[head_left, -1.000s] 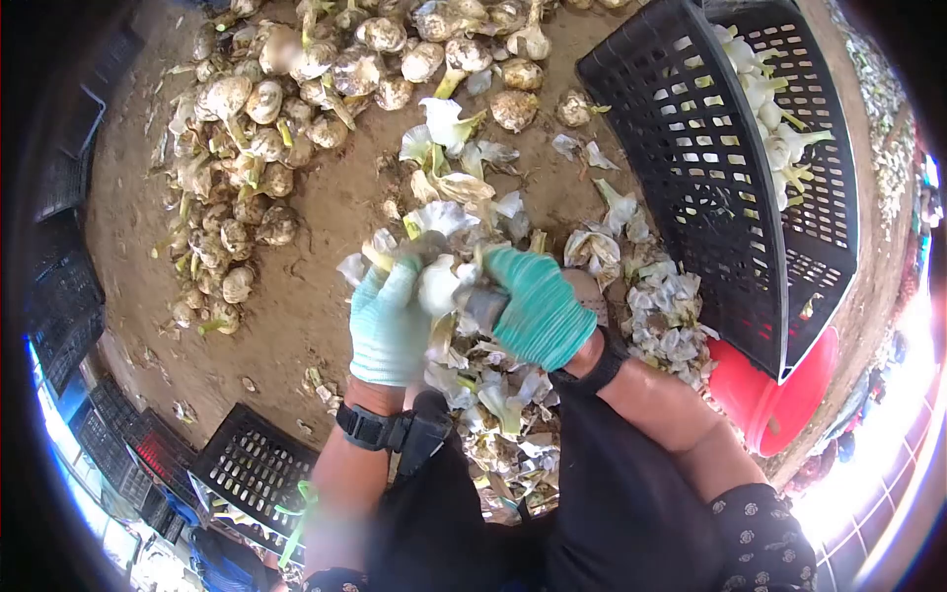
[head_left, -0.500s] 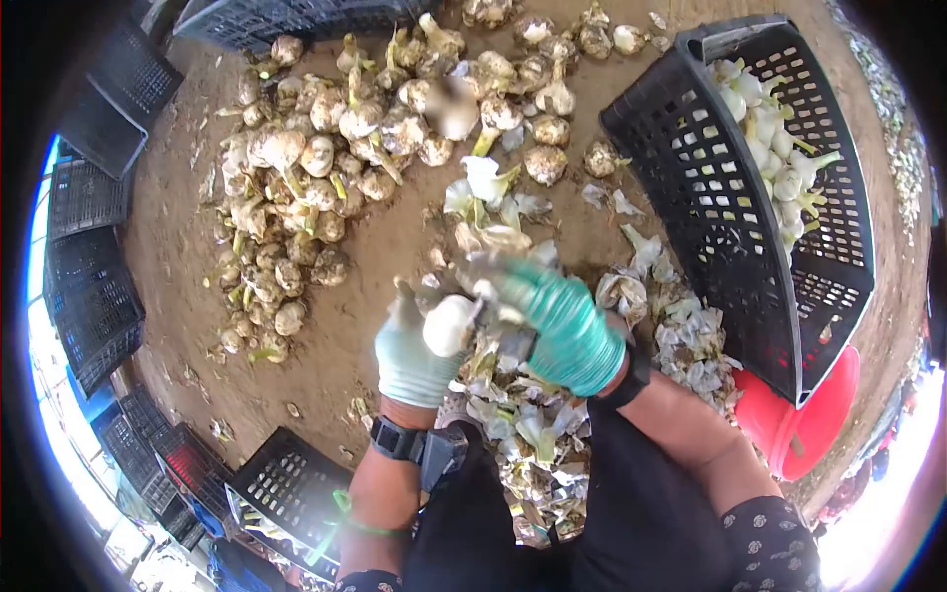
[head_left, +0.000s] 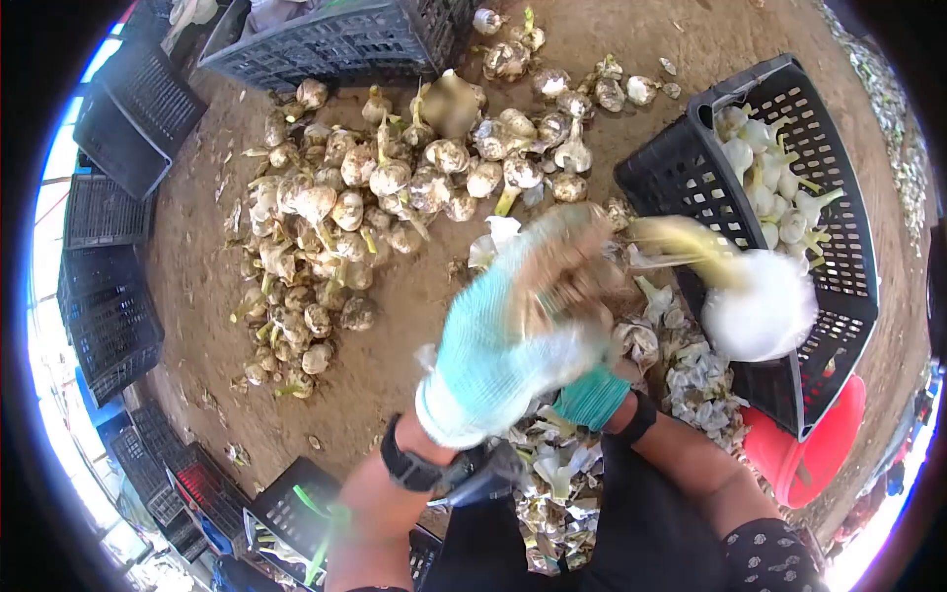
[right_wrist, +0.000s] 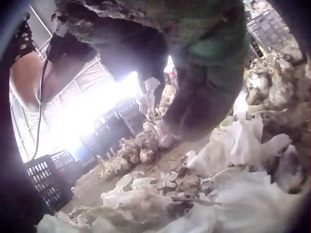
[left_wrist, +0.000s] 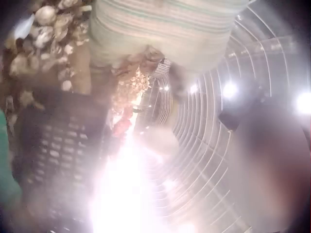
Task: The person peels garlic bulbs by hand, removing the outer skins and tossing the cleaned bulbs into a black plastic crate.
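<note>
Left glove [head_left: 493, 340]: matt knitted cloth, brown and grubby at the fingers
Right glove [head_left: 595, 397]: stripy knitted cloth
Flying garlic bulb [head_left: 762, 308]: white, blurry
Garlic heap [head_left: 314, 202]: rough, muddy skins
Peeled skins [head_left: 705, 385]: thin, papery, crinkly
Crate [head_left: 681, 183]: hard black plastic, holey
Tub [head_left: 774, 459]: smooth red plastic
Ground [head_left: 207, 326]: dull dirt
Sleeve [head_left: 769, 555]: printed cloth

I am in what looks like a farm shed for garlic: under me is brown earthen ground [head_left: 197, 331], bearing a heap of soil-crusted bulbs [head_left: 390, 178] and drifts of papery skins [head_left: 705, 385]. Black slotted crates [head_left: 109, 306] line my left side, and a pale, seamed covering [left_wrist: 209, 131] shows beyond, wall or roof.
</note>
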Demonstrator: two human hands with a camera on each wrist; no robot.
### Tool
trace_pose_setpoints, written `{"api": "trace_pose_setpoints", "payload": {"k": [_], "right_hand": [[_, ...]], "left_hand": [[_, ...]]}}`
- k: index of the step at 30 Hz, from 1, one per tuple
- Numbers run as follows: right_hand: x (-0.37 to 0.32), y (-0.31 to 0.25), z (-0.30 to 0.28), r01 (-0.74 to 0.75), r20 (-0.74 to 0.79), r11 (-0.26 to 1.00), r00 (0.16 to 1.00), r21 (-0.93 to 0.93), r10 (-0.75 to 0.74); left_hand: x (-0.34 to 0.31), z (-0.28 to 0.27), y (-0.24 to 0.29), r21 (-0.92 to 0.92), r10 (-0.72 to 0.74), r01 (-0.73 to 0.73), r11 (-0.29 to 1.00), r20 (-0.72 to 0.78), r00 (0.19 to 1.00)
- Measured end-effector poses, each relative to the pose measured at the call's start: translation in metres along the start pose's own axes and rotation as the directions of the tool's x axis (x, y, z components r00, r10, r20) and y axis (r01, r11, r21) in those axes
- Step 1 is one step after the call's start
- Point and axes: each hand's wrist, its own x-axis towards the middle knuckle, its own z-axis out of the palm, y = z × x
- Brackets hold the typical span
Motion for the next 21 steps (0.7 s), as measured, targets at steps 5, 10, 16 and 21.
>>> {"api": "trace_pose_setpoints", "payload": {"k": [5,10,16,21], "right_hand": [[0.000,-0.001,-0.018,-0.016,-0.217,0.979,0.976,-0.205,-0.029],[0.004,0.010,-0.013,-0.315,-0.009,0.940,0.948,0.135,0.319],[0.000,-0.012,-0.037,-0.186,-0.054,0.972,0.982,-0.145,0.180],[0.008,-0.015,-0.038,-0.182,-0.362,0.964,0.926,-0.193,0.103]], "left_hand": [[0.065,-0.067,-0.024,0.956,0.205,0.061,-0.286,-0.001,0.979],[0.103,-0.127,-0.065,0.594,0.249,0.201,-0.779,-0.002,0.968],[0.100,-0.109,-0.057,0.676,0.267,0.245,-0.695,-0.074,0.961],[0.032,-0.094,-0.044,0.949,0.278,0.253,0.186,-0.298,0.913]]}}
